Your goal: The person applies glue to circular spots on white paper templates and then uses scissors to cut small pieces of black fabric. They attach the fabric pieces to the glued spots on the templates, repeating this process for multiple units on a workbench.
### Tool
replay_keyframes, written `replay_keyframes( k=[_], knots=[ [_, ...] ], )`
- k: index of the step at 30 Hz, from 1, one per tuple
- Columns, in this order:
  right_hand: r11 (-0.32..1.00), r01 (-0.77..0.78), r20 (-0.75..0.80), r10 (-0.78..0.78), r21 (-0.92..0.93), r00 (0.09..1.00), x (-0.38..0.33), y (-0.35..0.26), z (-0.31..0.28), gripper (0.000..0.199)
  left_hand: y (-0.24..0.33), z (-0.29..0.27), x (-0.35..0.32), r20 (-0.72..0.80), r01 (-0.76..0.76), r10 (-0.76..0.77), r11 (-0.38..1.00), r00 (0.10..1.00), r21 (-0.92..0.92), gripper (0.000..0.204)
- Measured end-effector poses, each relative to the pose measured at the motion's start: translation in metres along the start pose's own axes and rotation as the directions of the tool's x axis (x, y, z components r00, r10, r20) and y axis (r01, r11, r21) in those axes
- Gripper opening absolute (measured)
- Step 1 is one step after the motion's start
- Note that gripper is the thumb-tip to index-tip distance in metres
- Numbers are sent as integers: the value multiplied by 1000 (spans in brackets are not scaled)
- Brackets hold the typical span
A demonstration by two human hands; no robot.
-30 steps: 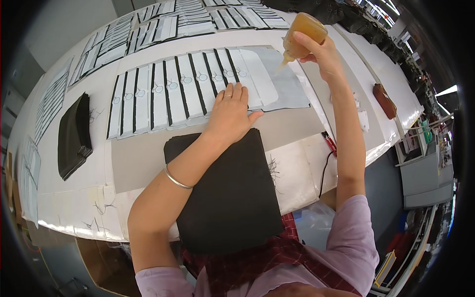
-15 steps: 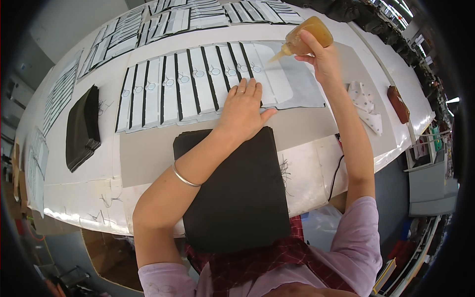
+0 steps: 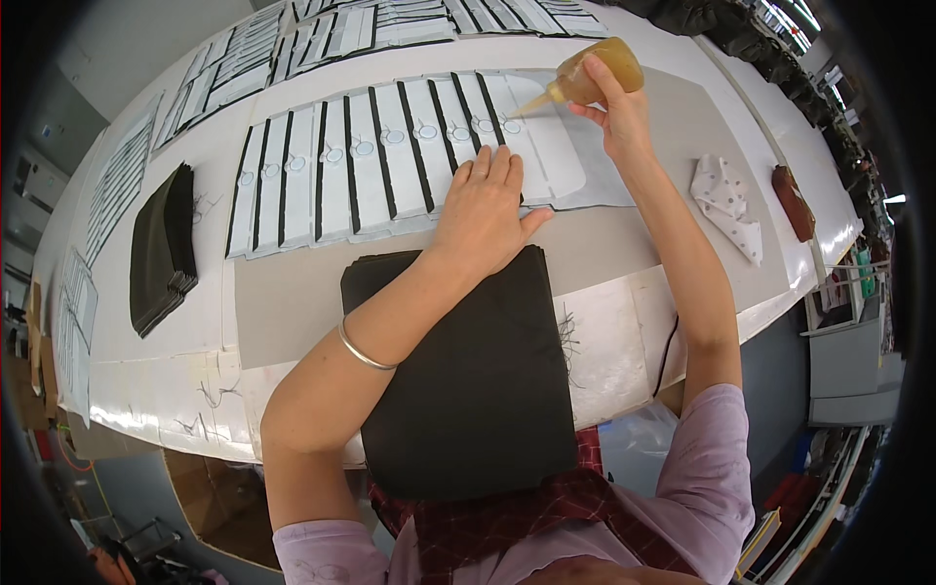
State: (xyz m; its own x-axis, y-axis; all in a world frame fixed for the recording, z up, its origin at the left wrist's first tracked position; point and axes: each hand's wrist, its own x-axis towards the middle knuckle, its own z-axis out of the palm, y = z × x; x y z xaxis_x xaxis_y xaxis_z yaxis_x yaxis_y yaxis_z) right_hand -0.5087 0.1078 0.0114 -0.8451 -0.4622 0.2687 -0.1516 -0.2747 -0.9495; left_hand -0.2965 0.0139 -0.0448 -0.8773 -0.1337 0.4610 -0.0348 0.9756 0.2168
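My right hand is wrapped round a squeeze bottle of amber liquid. The bottle is tilted, its thin nozzle pointing down and left at the last round mark in a row of overlapping white panels. Black strips run between these panels, and each has a small circle with a thread-like loop. Whether the nozzle tip touches the panel I cannot tell. Flat on the near edge of the row, toward its right end, rests my left hand, fingers stretched out and holding nothing. Below it lies a stack of black sheets, partly covered by my left forearm.
A second black stack stands at the left of the table. More striped panel rows lie along the far side. To the right are a dotted white cloth and a reddish-brown pouch. Grey board lies beneath the work.
My right hand has moved slightly left with the bottle, bringing the nozzle tip to the last circle. My left hand has stayed nearly in place on the panels.
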Motion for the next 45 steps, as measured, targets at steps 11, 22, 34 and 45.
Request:
replay_keyframes(
  k=[11, 22, 34, 45],
  knots=[
    [1000, -17, -3, 17, -9, 1000, 0, 9, 1, 48, 0, 2, 0, 3, -4, 4, 1000, 1000, 18, 74],
    [997, -65, -28, 66, 42, 997, 5, 13, -2, 47, 0, 1, 1, 3, 2, -2, 1000, 1000, 6, 74],
    [994, -78, 66, 83, -79, 994, 3, 6, -4, 55, 2, -2, 2, 13, 15, -15, 1000, 1000, 8, 71],
    [999, -41, 48, 43, -27, 998, 12, 3, 4, 55, 8, -8, 4, 12, 22, -23, 999, 1000, 40, 63]
  ],
)
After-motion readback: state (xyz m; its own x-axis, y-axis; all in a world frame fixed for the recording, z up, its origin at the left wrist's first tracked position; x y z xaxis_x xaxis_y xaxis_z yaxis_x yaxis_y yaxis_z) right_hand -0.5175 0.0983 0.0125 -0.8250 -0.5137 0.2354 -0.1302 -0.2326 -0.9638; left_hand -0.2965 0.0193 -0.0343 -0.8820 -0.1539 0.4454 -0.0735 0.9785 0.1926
